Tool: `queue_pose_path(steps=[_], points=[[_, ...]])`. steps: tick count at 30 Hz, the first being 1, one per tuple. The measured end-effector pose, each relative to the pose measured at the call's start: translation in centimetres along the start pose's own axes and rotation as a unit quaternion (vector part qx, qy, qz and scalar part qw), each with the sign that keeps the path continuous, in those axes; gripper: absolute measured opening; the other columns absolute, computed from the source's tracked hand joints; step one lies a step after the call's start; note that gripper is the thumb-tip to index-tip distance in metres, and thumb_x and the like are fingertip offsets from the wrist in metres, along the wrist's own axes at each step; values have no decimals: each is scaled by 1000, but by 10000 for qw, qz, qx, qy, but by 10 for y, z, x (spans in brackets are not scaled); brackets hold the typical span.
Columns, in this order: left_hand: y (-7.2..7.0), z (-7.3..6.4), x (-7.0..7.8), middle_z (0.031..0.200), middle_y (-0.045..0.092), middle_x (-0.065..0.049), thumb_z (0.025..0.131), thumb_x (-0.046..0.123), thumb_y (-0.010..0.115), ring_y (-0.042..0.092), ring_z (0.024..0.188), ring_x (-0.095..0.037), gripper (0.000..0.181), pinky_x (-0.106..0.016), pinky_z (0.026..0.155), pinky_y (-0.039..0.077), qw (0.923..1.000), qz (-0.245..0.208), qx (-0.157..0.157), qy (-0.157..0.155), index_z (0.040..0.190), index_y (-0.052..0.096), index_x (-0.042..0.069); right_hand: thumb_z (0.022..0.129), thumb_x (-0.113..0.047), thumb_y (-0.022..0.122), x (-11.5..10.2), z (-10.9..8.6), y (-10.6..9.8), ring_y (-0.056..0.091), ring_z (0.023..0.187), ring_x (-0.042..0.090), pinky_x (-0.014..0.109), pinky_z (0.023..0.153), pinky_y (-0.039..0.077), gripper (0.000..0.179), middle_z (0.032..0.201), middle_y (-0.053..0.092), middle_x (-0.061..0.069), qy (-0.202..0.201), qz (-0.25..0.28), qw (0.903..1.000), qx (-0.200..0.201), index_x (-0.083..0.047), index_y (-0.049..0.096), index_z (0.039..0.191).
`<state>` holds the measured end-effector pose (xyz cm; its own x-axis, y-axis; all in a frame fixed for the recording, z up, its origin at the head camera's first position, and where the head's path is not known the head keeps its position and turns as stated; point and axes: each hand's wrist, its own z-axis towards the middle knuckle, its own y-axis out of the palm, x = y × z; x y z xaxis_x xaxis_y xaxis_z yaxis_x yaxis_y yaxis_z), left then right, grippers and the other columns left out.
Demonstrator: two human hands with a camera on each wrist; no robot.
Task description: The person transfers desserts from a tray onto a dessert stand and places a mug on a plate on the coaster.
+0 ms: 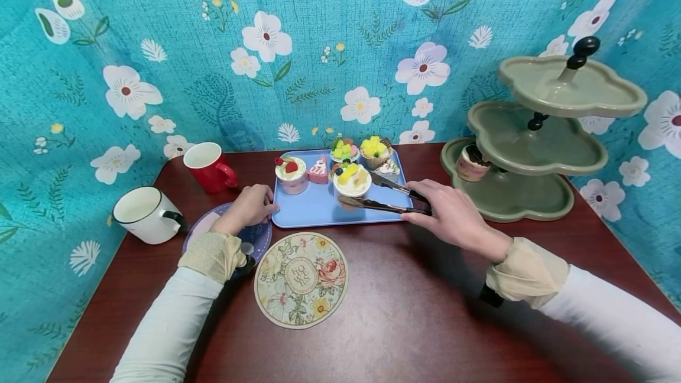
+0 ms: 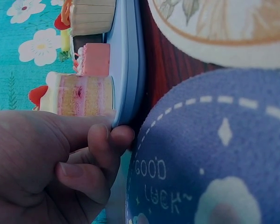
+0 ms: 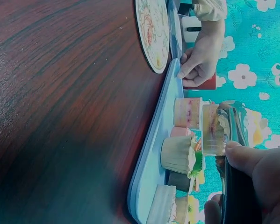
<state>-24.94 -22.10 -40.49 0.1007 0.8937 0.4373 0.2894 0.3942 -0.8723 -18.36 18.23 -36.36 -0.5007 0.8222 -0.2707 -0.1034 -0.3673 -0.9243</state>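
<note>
My left hand pinches the left rim of a blue tray, thumb on top and fingers at the side. My right hand grips black-handled metal tongs. Between the tongs' tips is a clear dessert cup topped with cream and yellow fruit, held above the tray. A strawberry cake cup stands at the tray's left end, beside a small pink cake slice. Behind the held cup are a fruit cupcake, a yellow-fruit tart and a white-topped dessert.
At right stands a three-tier green stand, with a chocolate-topped cup on its lowest tier. A red mug and a white mug are at left. A purple coaster lies under my left wrist, a floral coaster in front.
</note>
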Motion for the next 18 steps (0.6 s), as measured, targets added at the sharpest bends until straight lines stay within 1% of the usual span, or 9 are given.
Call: queue_pose_path(steps=[5,14,18], points=[[-1,0,0,73,68,-10,95,15,65,64,57,-11,18,-26,61,53,10000,-1,-46,-37,97,60,-2,85,-41,76,2,-4,-5,68,99,26,48,75,54,56,122,68,9,12,-48,10000,63,-10,61,129],[-1,0,-1,71,68,-9,95,15,65,63,57,-11,17,-26,60,52,10000,-11,-26,-40,97,60,-2,86,-41,75,9,-10,-13,67,101,27,50,75,53,54,121,68,9,234,-54,9997,24,-12,61,130],[-1,0,-1,72,68,-9,95,15,65,63,57,-11,17,-26,61,52,10000,-28,-55,-78,96,60,-1,86,-41,74,12,-13,-18,67,96,26,48,73,52,54,121,68,9,254,-85,9996,114,-12,61,130]])
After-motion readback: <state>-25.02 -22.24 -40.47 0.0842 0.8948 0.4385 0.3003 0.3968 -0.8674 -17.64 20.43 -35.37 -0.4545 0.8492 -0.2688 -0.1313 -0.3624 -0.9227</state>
